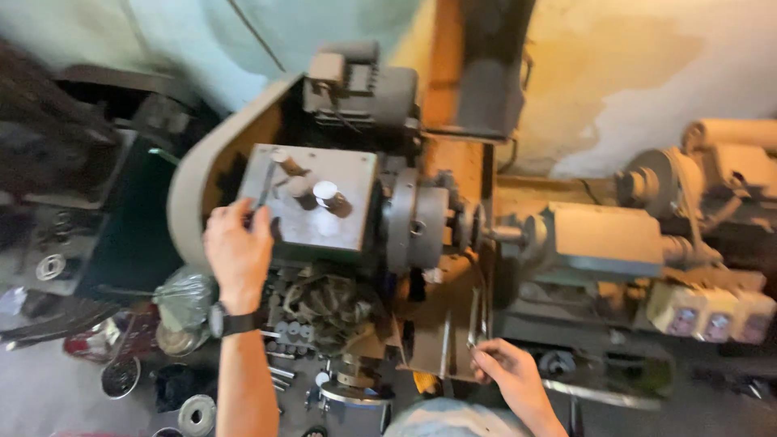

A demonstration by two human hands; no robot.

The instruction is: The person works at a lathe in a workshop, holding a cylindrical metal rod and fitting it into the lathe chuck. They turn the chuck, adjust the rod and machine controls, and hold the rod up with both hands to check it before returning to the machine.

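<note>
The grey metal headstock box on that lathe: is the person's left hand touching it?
Touching. The head view shows the left hand with fingers on the grey metal headstock box at its left edge.

The headstock (312,198) is the landmark: motor (364,89) behind it, chuck (409,218) right of it, tailstock (603,239) further right, loose parts (324,311) in front below.
</note>
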